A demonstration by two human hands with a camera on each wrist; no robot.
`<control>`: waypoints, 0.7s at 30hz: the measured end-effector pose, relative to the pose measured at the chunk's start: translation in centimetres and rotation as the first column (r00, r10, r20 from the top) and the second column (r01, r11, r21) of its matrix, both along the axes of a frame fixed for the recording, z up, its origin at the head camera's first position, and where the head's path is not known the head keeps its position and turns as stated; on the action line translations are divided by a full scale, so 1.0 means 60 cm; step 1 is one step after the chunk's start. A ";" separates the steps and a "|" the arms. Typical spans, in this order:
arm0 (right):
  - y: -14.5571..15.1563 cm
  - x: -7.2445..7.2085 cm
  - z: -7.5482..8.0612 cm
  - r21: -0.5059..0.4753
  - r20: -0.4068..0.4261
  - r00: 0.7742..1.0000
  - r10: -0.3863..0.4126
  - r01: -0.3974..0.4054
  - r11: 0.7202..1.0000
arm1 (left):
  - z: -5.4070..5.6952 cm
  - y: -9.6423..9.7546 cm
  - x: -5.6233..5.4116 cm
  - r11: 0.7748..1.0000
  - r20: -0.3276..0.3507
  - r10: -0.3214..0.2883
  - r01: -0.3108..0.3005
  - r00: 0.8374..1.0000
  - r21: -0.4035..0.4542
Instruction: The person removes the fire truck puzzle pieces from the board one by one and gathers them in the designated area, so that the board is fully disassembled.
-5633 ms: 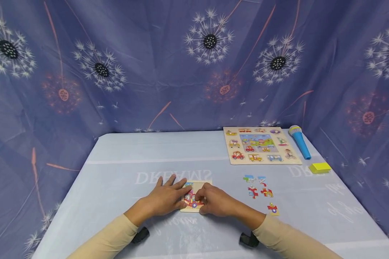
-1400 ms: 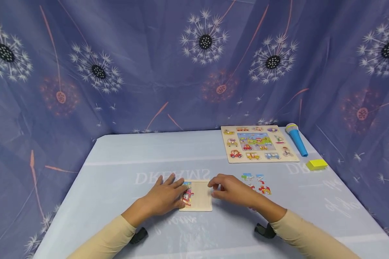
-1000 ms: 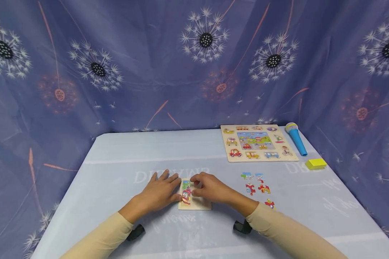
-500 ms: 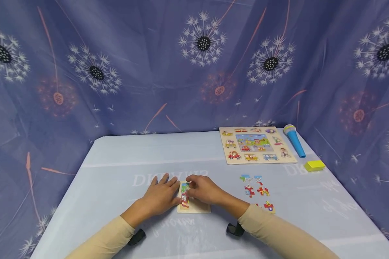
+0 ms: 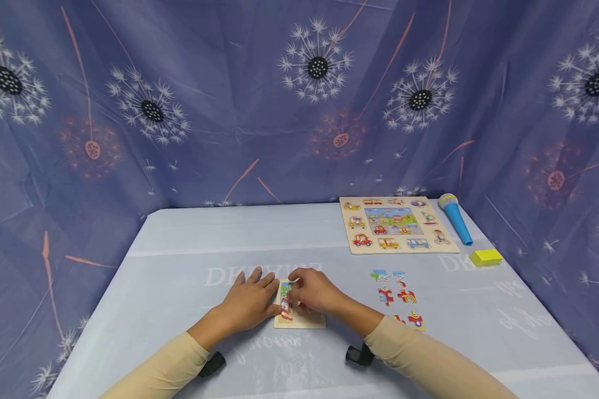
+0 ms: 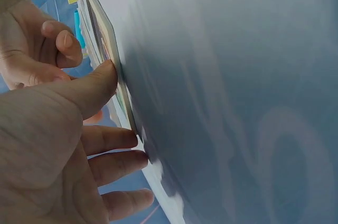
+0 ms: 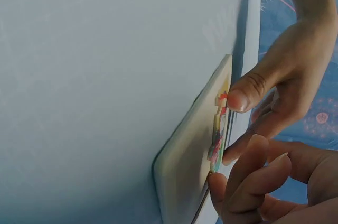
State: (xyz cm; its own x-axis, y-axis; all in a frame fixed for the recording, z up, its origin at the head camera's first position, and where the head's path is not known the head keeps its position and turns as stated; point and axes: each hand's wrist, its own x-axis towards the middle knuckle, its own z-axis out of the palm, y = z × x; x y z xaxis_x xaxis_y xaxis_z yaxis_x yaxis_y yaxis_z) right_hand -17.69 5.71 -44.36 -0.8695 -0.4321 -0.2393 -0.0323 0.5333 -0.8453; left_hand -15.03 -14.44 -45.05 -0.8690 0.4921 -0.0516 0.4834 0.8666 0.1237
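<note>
A small wooden puzzle tray lies flat at the table's centre. In its left column sit jigsaw pieces with a red cartoon picture; the rest of the tray shows bare wood. My left hand rests at the tray's left side, fingers spread, with the thumb on its rim in the left wrist view. Over the tray, my right hand has bent fingers. The right wrist view shows its fingertips at the end of the pieces; whether they pinch one is unclear.
Several loose jigsaw pieces lie right of the tray, the nearest partly behind the right sleeve. Farther back are a larger vehicle puzzle board, a blue toy microphone and a yellow block. A patterned curtain surrounds the table.
Since the oldest frame, the tray's middle pieces have left it and another loose piece lies at the right. My right hand moved left onto the left column. The left hand has hardly moved.
</note>
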 end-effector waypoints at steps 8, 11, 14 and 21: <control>-0.002 -0.003 -0.002 0.020 -0.007 1.000 -0.005 0.005 1.000 | -0.002 0.001 0.000 1.000 -0.010 -0.003 0.003 1.000 -0.021; -0.005 -0.006 -0.006 0.025 -0.009 1.000 -0.003 0.004 1.000 | -0.003 0.000 0.000 1.000 -0.007 -0.007 0.007 1.000 -0.014; -0.006 -0.008 -0.011 0.035 -0.021 1.000 -0.002 0.003 0.999 | -0.003 0.000 0.001 1.000 -0.007 -0.008 0.008 1.000 -0.011; -0.007 -0.010 -0.017 0.069 -0.063 0.998 0.014 -0.010 0.998 | 0.002 0.001 0.004 1.000 0.002 -0.003 0.003 1.000 -0.010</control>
State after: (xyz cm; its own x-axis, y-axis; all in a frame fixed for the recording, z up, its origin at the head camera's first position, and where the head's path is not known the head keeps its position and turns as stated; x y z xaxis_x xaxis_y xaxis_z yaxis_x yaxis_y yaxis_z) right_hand -18.30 5.27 -45.36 -0.8786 -0.4270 -0.2138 -0.0912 0.5895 -0.8026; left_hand -14.80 -14.36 -44.91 -0.8673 0.4943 -0.0581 0.4860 0.8663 0.1156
